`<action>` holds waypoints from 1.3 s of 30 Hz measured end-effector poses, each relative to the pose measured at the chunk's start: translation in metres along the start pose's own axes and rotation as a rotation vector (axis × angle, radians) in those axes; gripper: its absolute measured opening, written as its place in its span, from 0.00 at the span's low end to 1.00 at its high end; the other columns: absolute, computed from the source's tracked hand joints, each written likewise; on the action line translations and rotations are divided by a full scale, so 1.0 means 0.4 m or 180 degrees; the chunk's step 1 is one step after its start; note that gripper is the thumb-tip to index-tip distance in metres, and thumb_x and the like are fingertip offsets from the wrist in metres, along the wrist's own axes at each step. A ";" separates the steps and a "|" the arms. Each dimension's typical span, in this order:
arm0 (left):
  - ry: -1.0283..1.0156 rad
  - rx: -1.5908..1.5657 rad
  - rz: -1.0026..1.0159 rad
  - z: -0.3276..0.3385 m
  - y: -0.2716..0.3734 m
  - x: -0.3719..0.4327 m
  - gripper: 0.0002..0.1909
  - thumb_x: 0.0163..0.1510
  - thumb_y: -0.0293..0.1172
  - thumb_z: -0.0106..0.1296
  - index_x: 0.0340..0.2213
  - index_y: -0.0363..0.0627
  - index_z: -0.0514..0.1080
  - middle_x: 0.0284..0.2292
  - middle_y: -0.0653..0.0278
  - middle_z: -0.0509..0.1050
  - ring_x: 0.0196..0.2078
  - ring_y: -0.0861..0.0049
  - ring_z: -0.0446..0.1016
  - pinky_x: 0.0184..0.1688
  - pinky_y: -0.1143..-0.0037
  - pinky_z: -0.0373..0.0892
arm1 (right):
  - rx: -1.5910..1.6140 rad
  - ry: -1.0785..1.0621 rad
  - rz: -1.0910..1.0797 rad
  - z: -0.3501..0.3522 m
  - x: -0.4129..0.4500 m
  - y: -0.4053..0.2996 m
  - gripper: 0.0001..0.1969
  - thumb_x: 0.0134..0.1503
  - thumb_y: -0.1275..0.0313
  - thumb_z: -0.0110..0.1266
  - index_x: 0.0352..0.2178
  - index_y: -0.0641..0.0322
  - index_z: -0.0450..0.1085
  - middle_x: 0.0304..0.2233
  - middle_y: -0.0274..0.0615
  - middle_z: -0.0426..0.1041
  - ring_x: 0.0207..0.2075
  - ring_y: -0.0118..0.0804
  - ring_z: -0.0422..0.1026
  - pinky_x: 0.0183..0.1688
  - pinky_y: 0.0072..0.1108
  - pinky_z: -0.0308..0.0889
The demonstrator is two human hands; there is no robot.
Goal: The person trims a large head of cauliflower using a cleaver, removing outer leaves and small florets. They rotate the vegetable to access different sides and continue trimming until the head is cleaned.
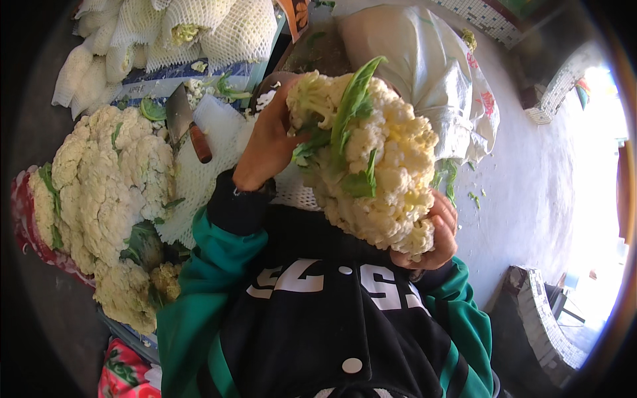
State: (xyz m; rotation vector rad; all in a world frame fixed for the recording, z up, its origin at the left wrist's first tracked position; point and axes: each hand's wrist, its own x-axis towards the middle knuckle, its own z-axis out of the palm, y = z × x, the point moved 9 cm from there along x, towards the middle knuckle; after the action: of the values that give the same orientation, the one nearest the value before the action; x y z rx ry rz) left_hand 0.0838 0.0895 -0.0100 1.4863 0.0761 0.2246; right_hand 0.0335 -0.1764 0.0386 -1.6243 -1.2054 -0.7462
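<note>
A large cauliflower head (393, 164) with a few green leaves is held up in front of my chest between both hands. My left hand (271, 134) grips it at its upper left side, by the leaves and stalk end; the fingers are partly hidden behind it. At its lower right edge, my right hand (433, 236) supports it with curled fingers. To the left lies a cleaver (186, 122) with a wooden handle, beside a white foam net sleeve (214, 129). More cauliflower heads (109, 184) are heaped at the left, some with leaves.
Cauliflowers in white foam nets (174, 30) are piled at the upper left. A large white woven sack (418, 59) stands beyond the held head. Leaf scraps (450, 181) lie on the floor at right. A tiled low wall edge (547, 323) is at the lower right.
</note>
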 end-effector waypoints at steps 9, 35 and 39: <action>0.0177 0.0472 0.0073 0.016 -0.024 0.046 0.32 0.49 0.29 0.59 0.55 0.38 0.62 0.46 0.54 0.71 0.48 0.68 0.72 0.50 0.73 0.68 | 0.1281 0.0826 0.3165 0.008 -0.131 0.177 0.59 0.40 0.45 0.70 0.63 0.61 0.42 0.63 0.52 0.51 0.63 0.47 0.55 0.63 0.38 0.54; -0.1139 0.2779 0.0992 0.187 0.125 -0.116 0.25 0.45 0.28 0.63 0.45 0.43 0.68 0.44 0.56 0.69 0.47 0.60 0.71 0.50 0.69 0.67 | 0.4487 0.2285 0.3138 -0.122 -0.131 0.260 0.40 0.56 0.39 0.41 0.58 0.60 0.56 0.53 0.48 0.66 0.51 0.46 0.68 0.55 0.38 0.65; -0.1063 0.3785 0.0932 0.235 -0.015 -0.173 0.19 0.48 0.27 0.58 0.43 0.40 0.70 0.38 0.55 0.68 0.38 0.60 0.71 0.42 0.66 0.69 | 0.4181 0.2408 0.3030 -0.163 -0.115 0.279 0.39 0.56 0.40 0.41 0.58 0.60 0.56 0.52 0.48 0.66 0.51 0.45 0.68 0.54 0.38 0.65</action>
State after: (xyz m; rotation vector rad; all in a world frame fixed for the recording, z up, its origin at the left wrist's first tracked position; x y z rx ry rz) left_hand 0.0345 -0.0164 -0.0137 2.7042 -0.3394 0.1606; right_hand 0.1276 -0.2612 -0.0144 -0.5023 -0.1038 0.1389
